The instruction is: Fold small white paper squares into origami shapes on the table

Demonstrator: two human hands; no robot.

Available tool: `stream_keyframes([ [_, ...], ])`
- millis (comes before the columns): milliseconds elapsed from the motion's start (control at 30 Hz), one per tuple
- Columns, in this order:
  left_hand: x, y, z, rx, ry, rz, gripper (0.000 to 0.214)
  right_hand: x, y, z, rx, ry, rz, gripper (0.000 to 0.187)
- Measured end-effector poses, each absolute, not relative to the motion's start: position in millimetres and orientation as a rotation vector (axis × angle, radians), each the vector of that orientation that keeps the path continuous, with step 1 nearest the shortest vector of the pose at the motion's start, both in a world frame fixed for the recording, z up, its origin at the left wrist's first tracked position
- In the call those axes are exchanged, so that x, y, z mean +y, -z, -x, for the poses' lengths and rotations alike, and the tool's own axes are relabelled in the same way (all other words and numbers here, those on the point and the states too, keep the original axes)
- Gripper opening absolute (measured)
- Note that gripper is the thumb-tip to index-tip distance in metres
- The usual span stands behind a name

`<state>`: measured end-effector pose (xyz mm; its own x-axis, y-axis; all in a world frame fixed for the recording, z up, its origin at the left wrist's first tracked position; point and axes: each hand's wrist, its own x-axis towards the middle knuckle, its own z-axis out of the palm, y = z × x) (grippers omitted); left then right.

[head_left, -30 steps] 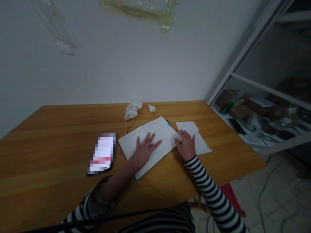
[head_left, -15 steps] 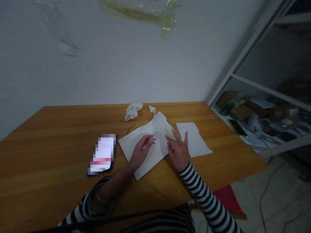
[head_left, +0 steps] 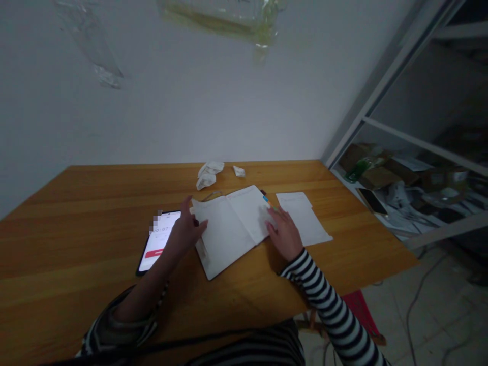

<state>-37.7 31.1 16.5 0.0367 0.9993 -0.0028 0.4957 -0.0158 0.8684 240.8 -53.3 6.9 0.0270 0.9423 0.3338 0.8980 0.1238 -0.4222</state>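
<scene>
An open notebook (head_left: 224,229) with white pages lies flat and slightly turned on the wooden table. My left hand (head_left: 186,229) is at its left edge, thumb and index finger spread apart, the other fingers partly hidden. On the notebook's right edge rests my right hand (head_left: 285,234), its fingers stretched out. A slim pen-like thing with blue and orange parts (head_left: 268,202) lies along the notebook's right side, partly covered by my right fingers. Loose white paper sheets (head_left: 310,223) lie to the right of that hand.
A phone (head_left: 158,239) with a lit screen lies left of the notebook, partly behind my left forearm. Crumpled paper (head_left: 208,174) and a small paper scrap (head_left: 239,172) sit near the wall. Right of the table stands a shelf with boxes (head_left: 381,178) and another phone (head_left: 371,200).
The raised page has gone down and the notebook now lies spread open. My left hand has moved left to its edge. My right hand has flattened onto the right side.
</scene>
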Motion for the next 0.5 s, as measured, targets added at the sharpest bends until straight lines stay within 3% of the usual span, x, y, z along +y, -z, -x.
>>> stream_keyframes([
  [200, 6, -22, 31, 1.819, -0.117, -2.196, 0.061, -32, 3, -264, -1.966, -0.166, 2.16, 0.061],
  [333, -4, -16, 22, 1.843, -0.15, -2.549, 0.058, -37, 6, -257, -1.923, -0.137, 2.199, 0.057],
  [500, -1, -9, 13, 1.614, -0.389, -3.034, 0.078, -37, 16, -257, -1.811, -0.103, 2.116, 0.051],
])
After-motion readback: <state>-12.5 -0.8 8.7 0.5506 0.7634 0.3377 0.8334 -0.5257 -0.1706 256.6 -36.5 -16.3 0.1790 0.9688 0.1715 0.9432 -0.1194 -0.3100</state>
